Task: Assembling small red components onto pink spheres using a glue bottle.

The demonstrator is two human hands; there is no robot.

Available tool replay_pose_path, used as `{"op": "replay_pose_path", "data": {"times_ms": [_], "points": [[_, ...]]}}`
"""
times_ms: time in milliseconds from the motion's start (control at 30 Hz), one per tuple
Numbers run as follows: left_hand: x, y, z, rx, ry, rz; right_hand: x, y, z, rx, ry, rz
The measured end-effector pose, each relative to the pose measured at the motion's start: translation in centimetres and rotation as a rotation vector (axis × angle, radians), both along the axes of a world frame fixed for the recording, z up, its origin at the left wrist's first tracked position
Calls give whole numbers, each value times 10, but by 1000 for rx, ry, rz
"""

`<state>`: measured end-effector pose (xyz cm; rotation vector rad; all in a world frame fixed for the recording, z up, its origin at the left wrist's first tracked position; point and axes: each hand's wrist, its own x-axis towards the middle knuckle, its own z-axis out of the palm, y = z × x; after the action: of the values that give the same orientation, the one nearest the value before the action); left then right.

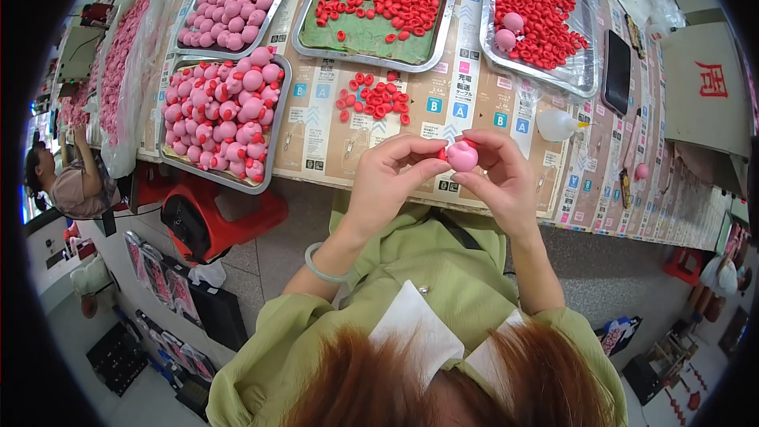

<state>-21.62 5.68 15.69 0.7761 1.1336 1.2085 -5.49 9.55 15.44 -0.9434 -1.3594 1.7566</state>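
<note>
Above the table's near edge, both of my hands meet at a small pink ball (463,158) with red pieces against it. My left hand (399,178) is closed in a pinch, thumb and forefinger on a small red piece (443,154) at the ball's left side. Thumb and fingers of my right hand (504,178) grip the ball from the right, partly covering another red piece (470,143). Just beyond them lies a loose heap of red ring-like pieces (383,97). A white squeeze bottle (557,125) with a yellow tip rests to the right.
A metal tray (277,126) at left holds pink balls with red pieces. Behind it, another tray (273,14) carries plain pink balls. Farther back, a green-lined tray (371,62) and a right-hand tray (583,28) hold red pieces. A phone (617,73) and red stool (209,217) are nearby.
</note>
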Motion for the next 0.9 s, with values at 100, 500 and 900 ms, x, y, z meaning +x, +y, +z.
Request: {"op": "replay_pose_path", "data": {"times_ms": [100,500,900], "points": [[-3,0,0,15,40,-32,1,0,1,271,-131,10],[-6,2,11,-42,-13,-51,2,5,15,477,-284,81],[11,1,7,384,571,67,-8,-6,13,61,12,-170]]}}
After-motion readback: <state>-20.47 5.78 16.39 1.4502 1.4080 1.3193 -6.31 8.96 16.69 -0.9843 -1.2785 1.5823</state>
